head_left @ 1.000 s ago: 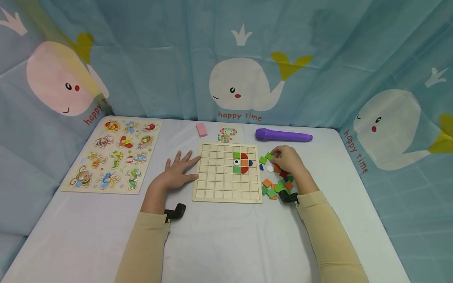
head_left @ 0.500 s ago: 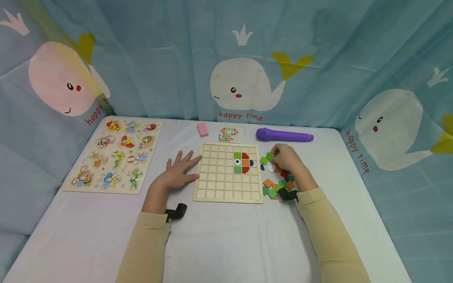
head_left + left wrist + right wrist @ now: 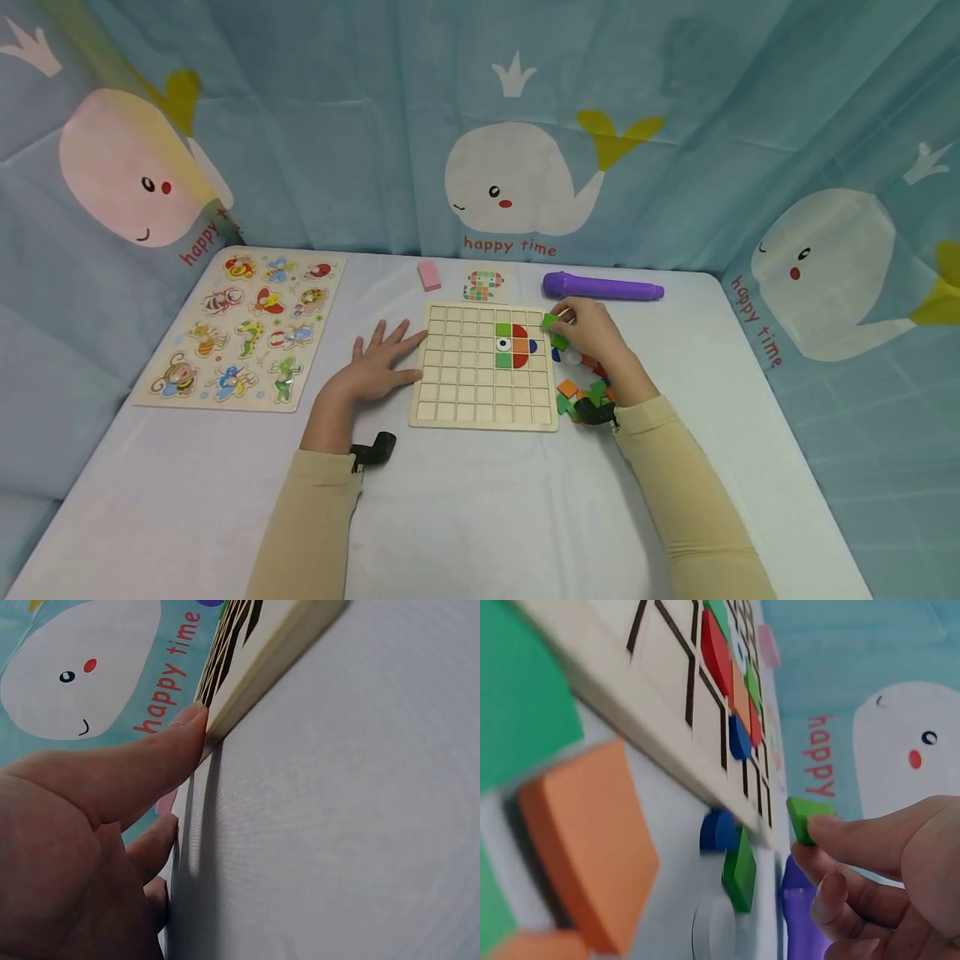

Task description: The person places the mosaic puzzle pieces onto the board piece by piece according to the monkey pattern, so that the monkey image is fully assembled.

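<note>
A wooden grid board [image 3: 457, 400] lies at the table's middle, with green, red, orange and blue tiles and a white eye tile [image 3: 503, 344] in its right part. My left hand [image 3: 371, 368] rests with fingers spread at its left side; in the left wrist view the thumb [image 3: 150, 769] touches the board's edge. Near the board's upper right corner, my right hand [image 3: 594, 331] pinches a green square tile [image 3: 804, 817] between thumb and finger, held above the table. Below it lie another green tile [image 3: 740, 874], a blue half-round piece [image 3: 718, 831] and a white disc [image 3: 714, 926].
Loose coloured tiles [image 3: 567, 389] are heaped right of the board, partly hidden by the right wrist camera. Behind it lie a pattern card [image 3: 483, 285], a pink block [image 3: 429, 276] and a purple toy microphone [image 3: 603, 287]. An insect puzzle board [image 3: 243, 333] lies left.
My right hand has picked up a green tile from the loose pieces and moved it left to the board's right edge. The left hand and the board have stayed in place.
</note>
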Tool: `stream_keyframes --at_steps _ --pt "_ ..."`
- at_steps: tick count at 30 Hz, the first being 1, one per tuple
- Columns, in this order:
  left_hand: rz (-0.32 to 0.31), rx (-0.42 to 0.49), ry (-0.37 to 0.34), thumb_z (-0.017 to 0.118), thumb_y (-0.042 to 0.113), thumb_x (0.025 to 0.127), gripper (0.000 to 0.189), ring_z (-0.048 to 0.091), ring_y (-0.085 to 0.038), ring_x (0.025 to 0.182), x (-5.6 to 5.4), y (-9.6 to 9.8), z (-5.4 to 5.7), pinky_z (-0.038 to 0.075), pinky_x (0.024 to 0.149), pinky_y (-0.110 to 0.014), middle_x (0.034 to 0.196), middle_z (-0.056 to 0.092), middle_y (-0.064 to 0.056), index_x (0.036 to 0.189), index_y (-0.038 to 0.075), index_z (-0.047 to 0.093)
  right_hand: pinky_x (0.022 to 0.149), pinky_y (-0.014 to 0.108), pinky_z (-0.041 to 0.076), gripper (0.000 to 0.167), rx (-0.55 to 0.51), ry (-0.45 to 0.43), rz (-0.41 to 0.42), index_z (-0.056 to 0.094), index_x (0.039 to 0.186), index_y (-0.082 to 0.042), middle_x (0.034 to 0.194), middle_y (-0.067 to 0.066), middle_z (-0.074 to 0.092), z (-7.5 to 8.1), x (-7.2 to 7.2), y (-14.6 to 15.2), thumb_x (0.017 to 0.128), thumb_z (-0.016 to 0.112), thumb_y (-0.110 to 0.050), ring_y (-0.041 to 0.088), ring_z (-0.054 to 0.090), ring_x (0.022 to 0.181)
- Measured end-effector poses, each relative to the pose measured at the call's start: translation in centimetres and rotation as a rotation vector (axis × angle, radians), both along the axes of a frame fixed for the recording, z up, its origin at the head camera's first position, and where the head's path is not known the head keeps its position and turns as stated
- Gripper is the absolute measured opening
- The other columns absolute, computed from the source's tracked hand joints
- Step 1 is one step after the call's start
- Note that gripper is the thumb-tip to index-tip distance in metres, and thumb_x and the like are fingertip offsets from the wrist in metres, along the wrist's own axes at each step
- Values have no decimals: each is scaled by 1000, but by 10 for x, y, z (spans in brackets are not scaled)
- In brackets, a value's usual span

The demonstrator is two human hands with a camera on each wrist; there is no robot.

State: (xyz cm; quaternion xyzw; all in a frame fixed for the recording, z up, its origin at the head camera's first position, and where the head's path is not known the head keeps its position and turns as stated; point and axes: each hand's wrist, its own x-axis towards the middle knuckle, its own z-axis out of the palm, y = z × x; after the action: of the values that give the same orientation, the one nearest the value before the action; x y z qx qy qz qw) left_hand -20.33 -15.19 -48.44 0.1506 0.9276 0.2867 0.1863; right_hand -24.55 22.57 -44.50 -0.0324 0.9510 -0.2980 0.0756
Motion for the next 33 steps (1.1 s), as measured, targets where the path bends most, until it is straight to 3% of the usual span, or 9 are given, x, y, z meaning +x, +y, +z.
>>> stream_keyframes --at_steps 7,13,25,33 --pt "-1 0 0 65 38 97 73 -15 -41 155 0 1 1 -16 117 -67 171 6 -10 160 27 30 81 41 56 20 -33 27 43 71 108 -9 106 10 71 -1 -3 -16 97 69 -26 28 66 96" --pt "-1 -1 1 65 38 97 73 -15 -41 155 1 2 2 -16 117 -67 171 6 -10 160 26 30 73 39 55 16 -100 18 97 74 102 -16 105 5 71 -2 -4 -31 97 69 -30 25 67 91" --pt "-1 0 8 65 37 97 73 -14 -42 155 3 0 2 -15 117 -68 171 7 -11 160 26 31 64 33 53 11 -134 60 114 72 97 -16 95 2 71 -3 -9 -65 96 71 -27 20 64 78" --pt "1 9 10 66 37 97 73 -14 -41 155 3 0 1 -15 117 -67 171 7 -9 160 27 31 70 35 52 10 -130 43 149 71 97 -15 95 1 70 -7 -15 -81 96 71 -26 20 64 83"
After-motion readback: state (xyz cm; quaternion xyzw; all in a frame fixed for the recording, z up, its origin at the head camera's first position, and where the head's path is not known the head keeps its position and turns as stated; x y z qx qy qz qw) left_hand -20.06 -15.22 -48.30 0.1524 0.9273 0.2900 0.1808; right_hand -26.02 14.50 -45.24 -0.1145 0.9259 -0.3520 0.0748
